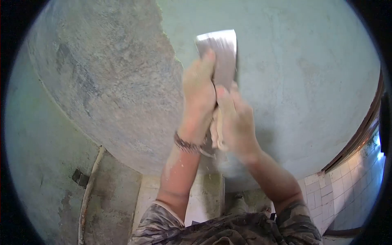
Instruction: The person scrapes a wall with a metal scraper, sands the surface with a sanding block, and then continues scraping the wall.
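Note:
A wide metal scraper blade [223,53] lies against the pale green painted wall [302,81], its broad edge pointing up. My left hand [199,90] is closed on the scraper, one finger stretched along the left side of the blade. Just to the right and slightly lower, my right hand [237,122] is wrapped round the handle, its thumb at the blade's base. Both hands are a little blurred. Left of the blade, a bare grey patch of wall [110,77] meets the green paint along a jagged line. A braided bracelet circles my left wrist.
At the lower left, a thin pipe [90,183] runs down the side wall beside a small dark box [80,178]. White tiles [326,196] show at the lower right, under a dark brown frame edge [355,153].

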Available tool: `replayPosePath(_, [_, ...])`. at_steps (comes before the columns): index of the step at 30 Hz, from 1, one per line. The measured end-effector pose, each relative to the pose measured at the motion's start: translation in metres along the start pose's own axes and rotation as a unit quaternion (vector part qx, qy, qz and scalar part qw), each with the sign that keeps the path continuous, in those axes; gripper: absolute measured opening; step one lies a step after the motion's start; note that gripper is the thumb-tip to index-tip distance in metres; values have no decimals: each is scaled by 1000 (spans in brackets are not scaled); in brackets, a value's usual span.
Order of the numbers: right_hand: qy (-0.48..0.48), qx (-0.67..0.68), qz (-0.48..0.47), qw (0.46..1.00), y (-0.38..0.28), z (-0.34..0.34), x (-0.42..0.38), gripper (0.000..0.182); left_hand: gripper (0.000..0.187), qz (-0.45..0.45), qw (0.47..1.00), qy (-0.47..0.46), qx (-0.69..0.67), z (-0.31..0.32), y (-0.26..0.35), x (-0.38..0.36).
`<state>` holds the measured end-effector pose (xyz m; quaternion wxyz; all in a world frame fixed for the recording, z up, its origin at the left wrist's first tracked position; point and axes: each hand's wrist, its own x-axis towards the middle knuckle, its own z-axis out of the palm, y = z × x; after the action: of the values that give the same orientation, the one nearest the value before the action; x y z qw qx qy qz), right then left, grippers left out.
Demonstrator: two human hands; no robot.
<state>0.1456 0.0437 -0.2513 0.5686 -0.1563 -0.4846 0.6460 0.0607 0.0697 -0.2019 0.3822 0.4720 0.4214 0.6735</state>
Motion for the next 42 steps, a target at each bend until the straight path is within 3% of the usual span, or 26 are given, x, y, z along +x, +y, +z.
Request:
replayPosePath(1, [40, -15, 2, 999, 14, -5, -14, 29, 42, 145, 980, 10, 132, -14, -32, 4])
replayPosePath(2, [81, -29, 4, 996, 25, -9, -23, 29, 37, 284, 923, 23, 259, -23, -55, 5])
replayPosePath(3, [78, -31, -3, 996, 33, -12, -23, 29, 37, 291, 921, 22, 256, -24, -65, 3])
replayPosePath(5, [97, -71, -21, 993, 37, -12, -22, 30, 39, 169, 974, 26, 146, -18, -67, 0])
replayPosePath(6, [100, -70, -22, 992, 34, -12, -18, 30, 39, 168, 975, 22, 146, -19, -62, 4])
replayPosePath(8, [38, -33, -39, 998, 7, 4, -1, 29, 42, 50, 999, -15, 14, -6, -8, 7])
replayPosePath(9, [32, -27, -37, 998, 1, 10, 4, 31, 44, 28, 999, -14, 13, 2, 12, 2])
replayPosePath(12, [44, -48, -58, 996, 16, 6, -4, 30, 43, 80, 995, -37, 54, -17, -15, 7])
replayPosePath(13, [60, -134, -125, 981, 48, -9, -6, 30, 43, 107, 993, -2, 51, -18, -39, 3])
replayPosePath(16, [88, -130, -101, 982, 60, -16, -21, 28, 40, 71, 996, -14, 59, -24, -67, -8])
replayPosePath(18, [68, -80, -76, 992, 26, 1, -11, 27, 38, 62, 995, -32, 74, -18, -31, 2])
replayPosePath(21, [40, -34, -51, 997, -3, 18, 0, 26, 36, 26, 999, -39, -19, 3, 23, -1])
replayPosePath(24, [65, -16, -37, 997, 24, 10, -12, 27, 36, 35, 999, -41, 9, -16, -19, 1])
replayPosePath(26, [101, -157, -115, 976, 58, -7, -20, 25, 37, 58, 997, -46, 20, -20, -44, -5])
replayPosePath(27, [103, -160, -126, 974, 60, -10, -18, 25, 39, 74, 995, -50, 36, -21, -51, -4])
replayPosePath(31, [52, -5, -63, 997, -3, 25, -6, 24, 45, 6, 998, -58, -13, -9, 12, 6])
replayPosePath(38, [92, -53, -65, 992, 23, 12, -23, 26, 43, 29, 998, -55, 6, -18, -28, -2])
replayPosePath(42, [67, -34, -68, 995, -2, 27, 2, 25, 42, 28, 998, -47, 20, -5, 21, 7])
